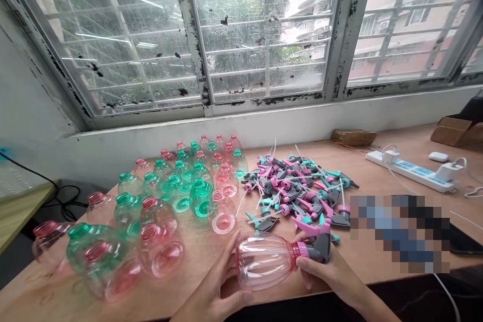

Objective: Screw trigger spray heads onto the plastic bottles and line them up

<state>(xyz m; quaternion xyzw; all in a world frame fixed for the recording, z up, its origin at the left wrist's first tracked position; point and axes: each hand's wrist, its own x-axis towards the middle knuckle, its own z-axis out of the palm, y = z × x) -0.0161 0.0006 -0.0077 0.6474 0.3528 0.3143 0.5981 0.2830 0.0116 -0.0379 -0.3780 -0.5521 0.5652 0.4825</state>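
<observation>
A clear pink bottle [264,260] lies on its side at the near edge of the wooden table [377,181]. My left hand [215,294] is wrapped round its base end. My right hand [332,274] grips its neck, where a pink and grey spray trigger head [319,241] sits on the bottle. Behind them is a heap of loose trigger heads [298,188] in pink, teal and grey. To the left stand several open pink and green bottles [166,201].
A white power strip [411,171] with plugged chargers and cables lies at the right. A cardboard box [455,131] and a brown packet [353,137] sit near the window wall. A blurred patch [400,231] covers something on the right. A side bench [22,206] stands at the left.
</observation>
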